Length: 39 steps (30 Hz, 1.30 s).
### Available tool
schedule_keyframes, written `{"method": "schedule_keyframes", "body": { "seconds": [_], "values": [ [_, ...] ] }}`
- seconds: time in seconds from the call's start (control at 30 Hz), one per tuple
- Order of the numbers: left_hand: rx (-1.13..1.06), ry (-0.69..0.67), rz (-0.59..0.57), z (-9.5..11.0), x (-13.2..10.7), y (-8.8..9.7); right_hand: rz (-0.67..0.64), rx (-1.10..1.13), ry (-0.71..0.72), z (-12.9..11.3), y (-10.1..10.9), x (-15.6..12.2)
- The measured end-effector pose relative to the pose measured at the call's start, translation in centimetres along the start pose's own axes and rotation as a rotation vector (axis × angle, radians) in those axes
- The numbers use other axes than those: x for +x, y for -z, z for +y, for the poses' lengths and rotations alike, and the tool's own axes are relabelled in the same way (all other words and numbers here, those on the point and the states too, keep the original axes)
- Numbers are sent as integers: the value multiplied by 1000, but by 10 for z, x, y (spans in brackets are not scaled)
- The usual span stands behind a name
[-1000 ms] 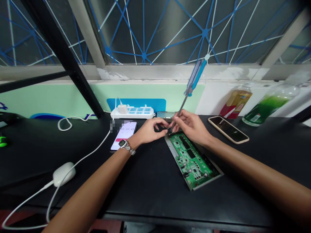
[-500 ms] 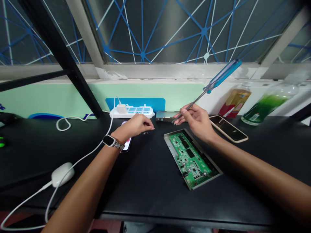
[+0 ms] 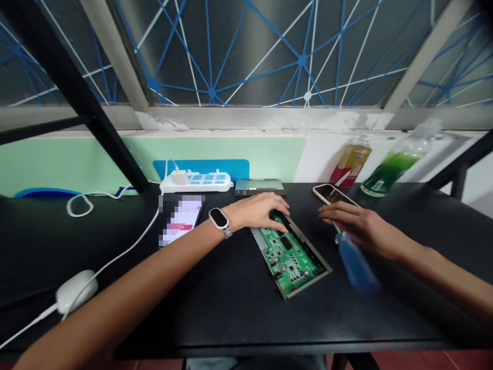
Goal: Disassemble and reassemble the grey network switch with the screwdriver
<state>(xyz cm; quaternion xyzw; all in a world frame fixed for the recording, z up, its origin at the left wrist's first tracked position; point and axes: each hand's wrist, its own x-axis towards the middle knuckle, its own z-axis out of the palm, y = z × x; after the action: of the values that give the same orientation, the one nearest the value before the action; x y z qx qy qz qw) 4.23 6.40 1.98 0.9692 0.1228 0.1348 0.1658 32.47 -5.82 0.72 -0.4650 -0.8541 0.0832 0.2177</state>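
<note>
A green circuit board (image 3: 288, 259) sits in an open metal tray (image 3: 304, 275) on the black desk. My left hand (image 3: 258, 210) lies palm down on the board's far end, its fingers spread over the components. My right hand (image 3: 362, 226) is to the right of the board, with its fingers over the shaft of a blue-handled screwdriver (image 3: 356, 263). The screwdriver's handle points down toward me and is blurred. The shaft's tip is hidden under my fingers.
A flat metal casing (image 3: 260, 187) lies behind the board, in front of a white power strip (image 3: 196, 182). Phones lie on both sides: one with a blurred screen (image 3: 181, 218), one gold-rimmed (image 3: 333, 194). Two bottles (image 3: 350, 163) (image 3: 393, 172) stand back right. A white mouse (image 3: 75, 291) lies left.
My left hand has moved forward and right onto the board. My right hand has moved right, and the screwdriver has swung from handle-up to handle-down.
</note>
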Motion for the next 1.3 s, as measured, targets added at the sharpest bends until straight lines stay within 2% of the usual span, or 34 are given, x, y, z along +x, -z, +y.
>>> {"method": "schedule_keyframes", "body": {
  "seconds": [0.13, 0.23, 0.37, 0.47, 0.53, 0.7, 0.8, 0.93, 0.97, 1.03, 1.1, 1.2, 1.3],
  "values": [
    [38, -56, -137, 1, 37, -4, -20, -104, -52, 14, 0, -17],
    [87, -29, -143, -2, 41, 1, -8, -128, -31, 28, 0, -21],
    [115, 83, -60, 1, 16, 12, 8, -117, -2, 42, 2, -22],
    [184, 224, -64, 9, -11, 17, -25, -93, 36, 48, 0, -12],
    [245, 327, -65, 15, -28, 16, -66, -75, 73, 50, -5, 2],
    [330, 622, 67, 26, -60, 3, -135, -92, 109, 47, -19, 48],
    [308, 736, 141, 29, -68, -7, -110, -181, 84, 27, -23, 69],
    [306, 797, 185, 34, -69, -13, 74, -249, -102, -33, -34, 83],
    [313, 796, 200, 36, -68, -14, 47, -254, -143, -51, -40, 87],
    [337, 789, 228, 38, -68, -16, -93, -294, -203, -84, -52, 94],
    [365, 793, 224, 40, -69, -17, -179, -353, -236, -109, -65, 103],
    [400, 800, 174, 42, -71, -18, -237, -389, -310, -125, -75, 116],
    [434, 790, 146, 45, -72, -17, -221, -416, -346, -124, -78, 123]
  ]
}}
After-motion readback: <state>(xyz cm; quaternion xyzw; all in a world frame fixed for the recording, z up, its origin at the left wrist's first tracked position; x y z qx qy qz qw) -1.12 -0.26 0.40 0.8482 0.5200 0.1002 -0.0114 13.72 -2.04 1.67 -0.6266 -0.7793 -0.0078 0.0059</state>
